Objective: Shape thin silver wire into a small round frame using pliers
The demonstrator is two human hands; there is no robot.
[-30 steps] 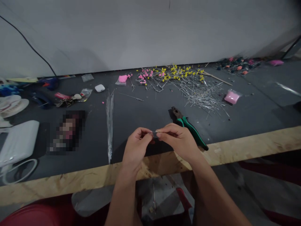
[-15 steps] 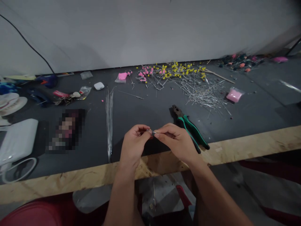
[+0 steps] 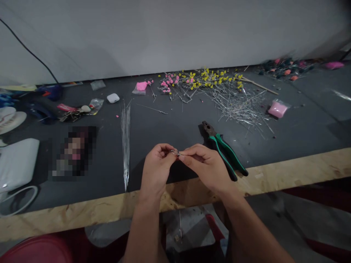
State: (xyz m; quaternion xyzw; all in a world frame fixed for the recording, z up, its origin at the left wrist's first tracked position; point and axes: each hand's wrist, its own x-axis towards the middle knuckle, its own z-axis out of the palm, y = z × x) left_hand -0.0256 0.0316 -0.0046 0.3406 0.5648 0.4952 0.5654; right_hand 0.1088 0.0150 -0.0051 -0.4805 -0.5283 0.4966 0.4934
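1. Inside the grip, midway between both pinches, a small piece of wire (image 3: 176,152), too small to tell its exact shape.
2. On its left, left hand (image 3: 157,164), thumb and forefinger closed on it.
3. On its right, right hand (image 3: 207,164), pinching it likewise.
4. Just right of the grip, green-handled pliers (image 3: 230,156).
5. Left of the grip, a bundle of straight wires (image 3: 125,142).

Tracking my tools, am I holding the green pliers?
No, the green pliers lie on the table; the left hand and right hand pinch wire.
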